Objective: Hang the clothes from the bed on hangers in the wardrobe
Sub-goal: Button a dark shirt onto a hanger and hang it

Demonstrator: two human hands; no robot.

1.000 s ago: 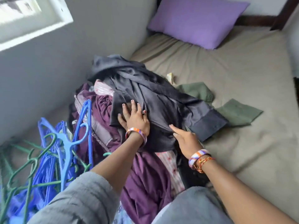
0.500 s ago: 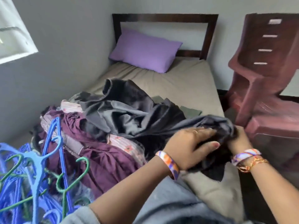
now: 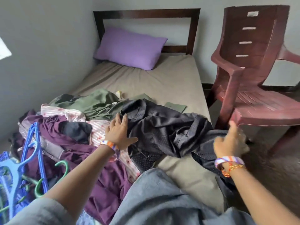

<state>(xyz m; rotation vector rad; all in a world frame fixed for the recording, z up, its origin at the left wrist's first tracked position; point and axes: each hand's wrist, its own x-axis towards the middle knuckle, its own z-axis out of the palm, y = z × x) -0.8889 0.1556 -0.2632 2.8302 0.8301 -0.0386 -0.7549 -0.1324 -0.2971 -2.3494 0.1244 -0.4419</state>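
Nearest, blue and green hangers [image 3: 24, 163] lie heaped at the bed's [image 3: 162, 82] left edge. Left hand [image 3: 119, 135] presses flat, fingers spread, on the dark dotted garment [image 3: 162, 127]; right hand [image 3: 230, 143], blurred, grips its far end. Beyond, green clothes [image 3: 94, 103] and a purple pillow [image 3: 129, 47].

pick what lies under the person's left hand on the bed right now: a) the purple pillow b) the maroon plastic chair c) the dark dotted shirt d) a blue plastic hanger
c: the left hand rests with fingers spread on the dark dotted shirt, mid-bed.
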